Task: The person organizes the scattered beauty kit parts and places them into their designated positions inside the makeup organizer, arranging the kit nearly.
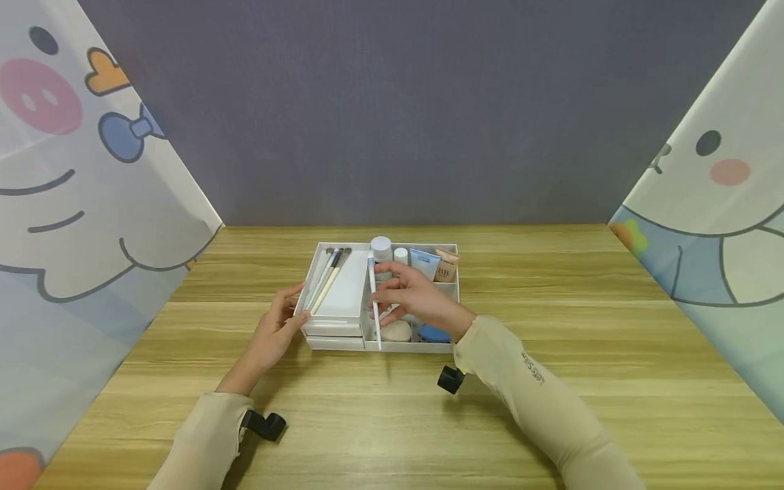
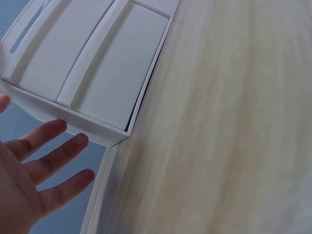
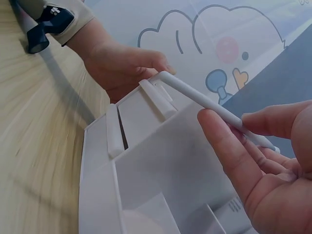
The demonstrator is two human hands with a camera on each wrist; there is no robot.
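Observation:
My right hand (image 1: 422, 299) pinches a slim white pen-like stick (image 1: 375, 303) between thumb and fingers, over the white organizer box (image 1: 363, 329). In the right wrist view the stick (image 3: 204, 101) slants above the box, its rounded end toward the left hand. My left hand (image 1: 275, 330) rests against the box's left side, thumb at the front corner. In the left wrist view its fingers (image 2: 63, 153) are straight, tips at the wall below the two drawers (image 2: 122, 68). Several makeup brushes (image 1: 331, 275) lie in the shallow top tray (image 1: 352, 292) on the left.
The box's right compartments hold a white-capped jar (image 1: 381, 246), a small white-capped bottle (image 1: 401, 256), a blue tube (image 1: 424, 264), a beige BB tube (image 1: 446, 267), a beige round item (image 1: 397, 331) and a blue round item (image 1: 435, 333). A grey panel (image 1: 416, 116) stands behind the wooden table (image 1: 380, 422).

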